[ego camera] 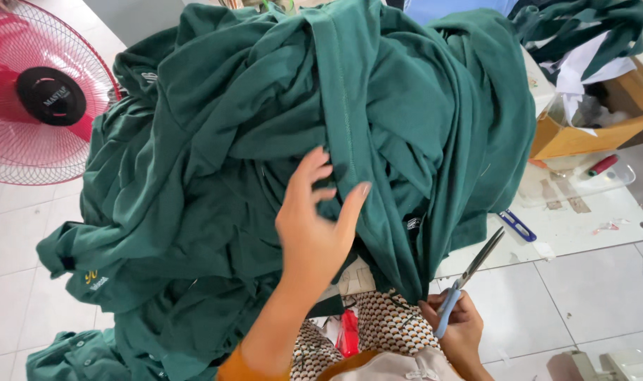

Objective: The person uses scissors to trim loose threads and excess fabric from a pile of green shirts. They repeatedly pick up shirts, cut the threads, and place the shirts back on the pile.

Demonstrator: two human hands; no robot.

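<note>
White tile floor, green shirts (265, 141) heaped mid-frame.
Left hand (314, 226) rests on the heap, fingers spread, gripping nothing; right hand (459, 321), lower right, fingers closed around scissors (469, 271).

The person's left hand (314, 226) and right hand (461, 326) are both bare, with no gloves and no rings that can be seen. The left arm is bare up to an orange sleeve edge near the elbow. Lower, the person wears clothing with a small scale-like pattern in brown, white and green
</note>
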